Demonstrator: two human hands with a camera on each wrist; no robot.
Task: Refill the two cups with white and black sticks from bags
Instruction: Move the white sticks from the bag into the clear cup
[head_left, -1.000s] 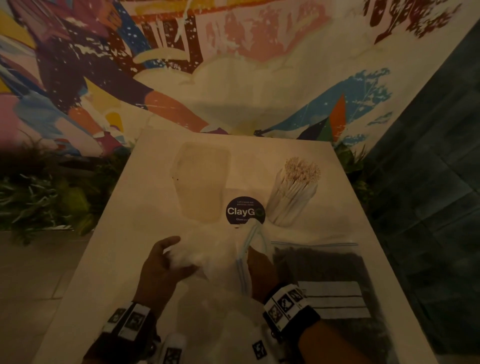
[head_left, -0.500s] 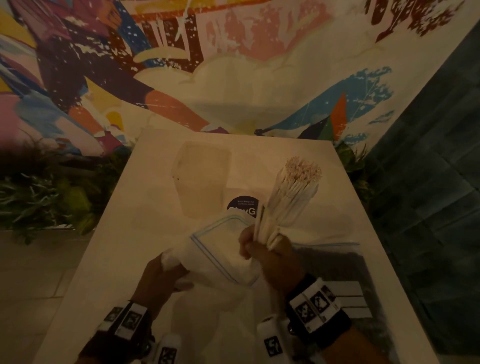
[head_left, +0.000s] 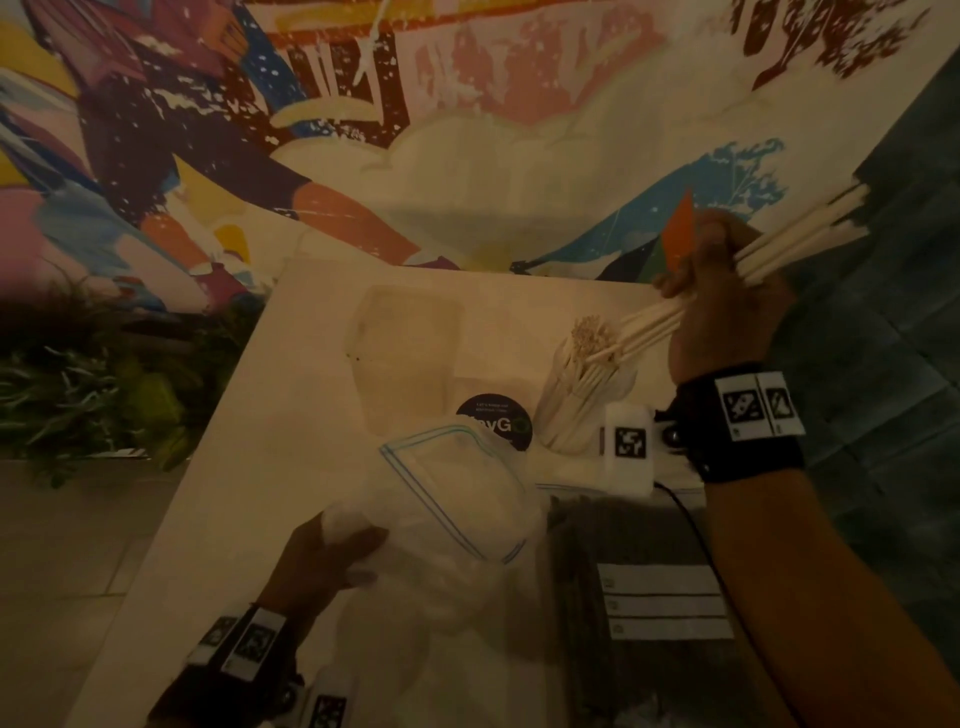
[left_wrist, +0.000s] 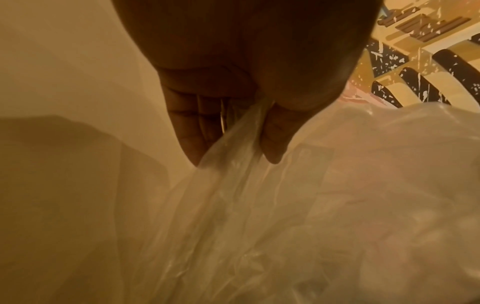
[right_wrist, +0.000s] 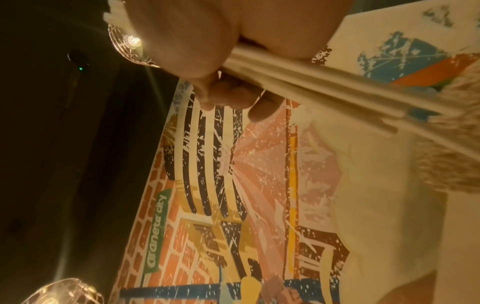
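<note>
My right hand grips a bundle of white sticks above the table's far right, the bundle slanting down with its lower tips touching the top of the cup of white sticks. In the right wrist view my right hand curls round the white sticks. My left hand pinches the clear zip bag, whose mouth gapes open; the same pinch by my left hand on the bag shows in the left wrist view. An empty clear cup stands at the back left. A bag of black sticks lies at right.
The pale table carries a round dark sticker between the cups. A painted mural wall rises behind it. Green plants line the left side, and dark tiles lie to the right.
My right hand pulled a bundle of white sticks out of the clear bag, lifted it up and right, and tilted it down onto the filled cup. The left hand kept hold of the bag.
</note>
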